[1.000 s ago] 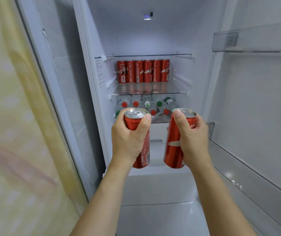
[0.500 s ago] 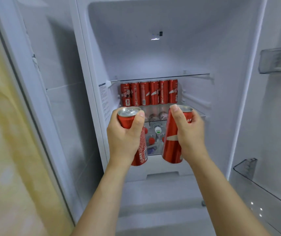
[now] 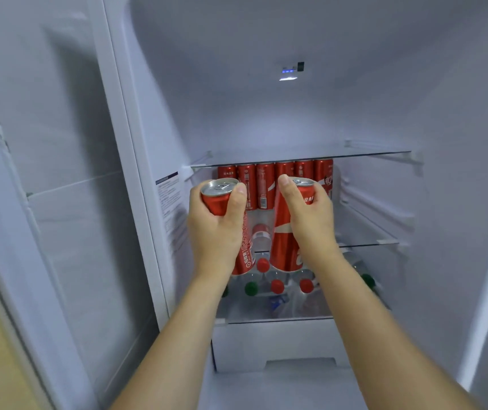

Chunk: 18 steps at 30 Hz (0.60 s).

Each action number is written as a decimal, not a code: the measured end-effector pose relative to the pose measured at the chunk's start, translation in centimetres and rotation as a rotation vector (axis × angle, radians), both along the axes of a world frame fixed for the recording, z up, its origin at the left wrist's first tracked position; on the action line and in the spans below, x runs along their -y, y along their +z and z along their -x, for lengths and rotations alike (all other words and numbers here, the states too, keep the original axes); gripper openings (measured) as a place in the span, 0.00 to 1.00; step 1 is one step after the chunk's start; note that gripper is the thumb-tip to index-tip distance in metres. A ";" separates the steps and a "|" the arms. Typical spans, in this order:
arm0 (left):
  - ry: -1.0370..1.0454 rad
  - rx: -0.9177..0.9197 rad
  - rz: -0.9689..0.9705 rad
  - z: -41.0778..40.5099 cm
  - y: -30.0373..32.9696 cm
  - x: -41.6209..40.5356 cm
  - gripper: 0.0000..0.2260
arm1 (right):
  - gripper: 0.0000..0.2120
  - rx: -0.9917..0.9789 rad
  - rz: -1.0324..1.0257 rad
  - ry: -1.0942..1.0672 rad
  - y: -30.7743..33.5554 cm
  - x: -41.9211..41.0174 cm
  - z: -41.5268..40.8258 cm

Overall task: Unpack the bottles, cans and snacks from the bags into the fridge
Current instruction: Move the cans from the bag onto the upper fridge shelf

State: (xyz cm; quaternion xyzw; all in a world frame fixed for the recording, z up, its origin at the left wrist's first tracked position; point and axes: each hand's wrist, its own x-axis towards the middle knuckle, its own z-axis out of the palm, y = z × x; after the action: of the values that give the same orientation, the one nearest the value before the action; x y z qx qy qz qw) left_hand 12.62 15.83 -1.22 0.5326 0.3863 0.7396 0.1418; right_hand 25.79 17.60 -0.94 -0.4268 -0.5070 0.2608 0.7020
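Fridge (image 3: pixel 443 99) interior fills the view, door open, with a bare glass top shelf (image 3: pixel 355 153) above a middle shelf (image 3: pixel 366 229) and a lower shelf (image 3: pixel 266 319). On the lower one lie bottles (image 3: pixel 276 287), caps red and green, pointing outward. At the back of the middle shelf stands a can row (image 3: pixel 263 184), six red cans shoulder to shoulder against the rear wall. In front of that row, raised to about its height, are the two cans being loaded. The left hand (image 3: pixel 216 229) wraps its fingers and thumb round the upper body of the left can (image 3: pixel 222 193), which tilts with its top toward the camera. The right hand (image 3: pixel 310 220) curls round the right can (image 3: pixel 284 247), nearly upright, logo facing out. Neither can has reached a shelf yet; both hang in the air just ahead of the middle shelf's front edge. To do this well, I would level the left can first, carry both in under the top shelf without clipping its edge, and set them down upright in front of the row, bases flat, before loosening either grip. The glass looks slick, so a tilted landing could topple a can into the row.
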 end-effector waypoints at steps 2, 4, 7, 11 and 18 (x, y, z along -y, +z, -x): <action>0.034 -0.018 0.001 -0.4 0.0 -1.7 0.15 | 0.17 0.022 -0.008 0.015 0.5 -1.6 0.0; 0.064 -0.036 0.016 -0.6 -0.1 -3.2 0.16 | 0.19 0.029 -0.014 0.035 0.6 -3.3 -0.1; 0.080 -0.048 0.029 -0.9 -0.4 -5.1 0.16 | 0.23 0.040 -0.025 0.051 0.4 -5.5 -0.1; 0.102 -0.060 0.056 -1.0 -1.0 -7.1 0.15 | 0.21 0.047 -0.016 0.098 -0.3 -7.9 0.2; 0.145 -0.083 0.086 -1.1 -1.3 -11.0 0.14 | 0.20 0.061 -0.008 0.109 -0.9 -11.5 0.7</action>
State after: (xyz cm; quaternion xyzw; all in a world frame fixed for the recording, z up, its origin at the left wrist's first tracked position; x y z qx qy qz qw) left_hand 13.68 26.83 -2.51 0.5269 0.4609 0.7079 0.0942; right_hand 25.04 29.06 -1.89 -0.4037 -0.5514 0.2834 0.6728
